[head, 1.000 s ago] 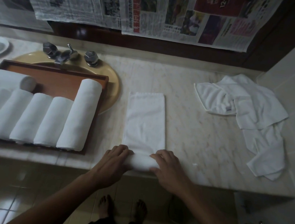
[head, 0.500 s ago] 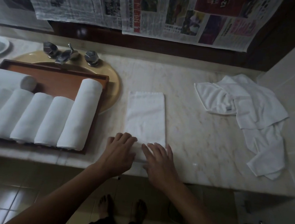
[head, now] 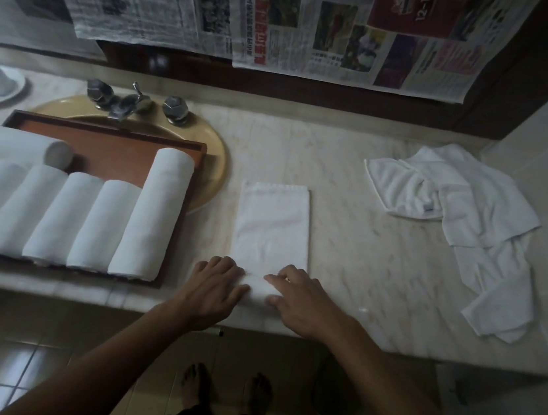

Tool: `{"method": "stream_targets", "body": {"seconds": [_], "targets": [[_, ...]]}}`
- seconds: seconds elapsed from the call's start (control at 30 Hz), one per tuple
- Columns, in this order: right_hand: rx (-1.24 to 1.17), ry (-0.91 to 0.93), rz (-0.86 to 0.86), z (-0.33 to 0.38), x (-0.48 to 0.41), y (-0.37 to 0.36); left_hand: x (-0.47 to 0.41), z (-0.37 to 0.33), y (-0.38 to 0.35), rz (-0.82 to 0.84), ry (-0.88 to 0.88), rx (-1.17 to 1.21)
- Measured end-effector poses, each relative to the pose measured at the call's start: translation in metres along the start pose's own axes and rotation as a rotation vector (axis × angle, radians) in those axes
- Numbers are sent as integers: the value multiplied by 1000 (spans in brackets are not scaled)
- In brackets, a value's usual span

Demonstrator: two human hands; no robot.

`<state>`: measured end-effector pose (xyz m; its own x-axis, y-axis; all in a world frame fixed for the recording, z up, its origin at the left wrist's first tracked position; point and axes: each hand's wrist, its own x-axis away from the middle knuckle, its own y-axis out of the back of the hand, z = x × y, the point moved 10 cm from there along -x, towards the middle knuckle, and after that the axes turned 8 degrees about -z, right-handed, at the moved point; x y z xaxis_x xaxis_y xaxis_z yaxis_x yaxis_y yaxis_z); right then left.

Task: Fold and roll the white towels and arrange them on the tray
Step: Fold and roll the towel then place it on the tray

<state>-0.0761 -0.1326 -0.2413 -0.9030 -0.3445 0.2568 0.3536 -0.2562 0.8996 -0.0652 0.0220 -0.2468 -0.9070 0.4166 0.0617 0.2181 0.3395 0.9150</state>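
Though laid flat with fingers stretched forward half a second ago, now curled again: left hand (head: 212,289) and right hand (head: 302,298), side by side, fingertips bent down onto the rolled near end of the folded towel (head: 272,227). Gripping that roll from either side, thumbs turned inward toward each other, with a short white stretch of roll bare between them. Much the same hold as a second ago, only set a little further in from the counter's near edge. Unrolled part of the strip lying flat and straight away across the marble counter (head: 361,269), just right of the tray (head: 112,139). On that tray, as before, a row of rolled towels (head: 152,213) with one more lying crosswise behind. Loose towels (head: 455,209) heaped well apart at the right, unmoved.
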Motion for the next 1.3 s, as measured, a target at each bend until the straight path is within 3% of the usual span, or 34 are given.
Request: {"method": "stream_targets", "body": {"seconds": [0.2, 0.3, 0.47, 0.67, 0.8, 0.9, 1.1, 1.17, 1.23, 1.3], "targets": [[-116, -83, 21, -9, -16, 2, 4, -27, 17, -130, 24, -39], [-230, -130, -47, -21, -23, 8, 6, -54, -1, -53, -56, -122], [-322, -149, -101, -33, -35, 12, -6, -47, -14, -37, -36, -186], [-272, -92, -267, -22, -82, 40, -26, -43, -12, -29, -49, -205], [109, 164, -56, 13, -142, 25, -35, -38, -11, -23, -44, -190], [296, 206, 44, 14, -173, 4, -39, -35, -14, -5, -45, -188], [245, 178, -22, 14, -201, 7, -42, -28, -22, 29, -39, -176], [167, 155, -144, 9, -195, 22, -43, -27, -22, 36, -30, -172], [130, 27, -328, -15, -181, 41, -44, -26, -22, 34, -29, -164], [161, -152, -390, -51, -169, 45, -44, -26, -21, 26, -30, -163]]}}
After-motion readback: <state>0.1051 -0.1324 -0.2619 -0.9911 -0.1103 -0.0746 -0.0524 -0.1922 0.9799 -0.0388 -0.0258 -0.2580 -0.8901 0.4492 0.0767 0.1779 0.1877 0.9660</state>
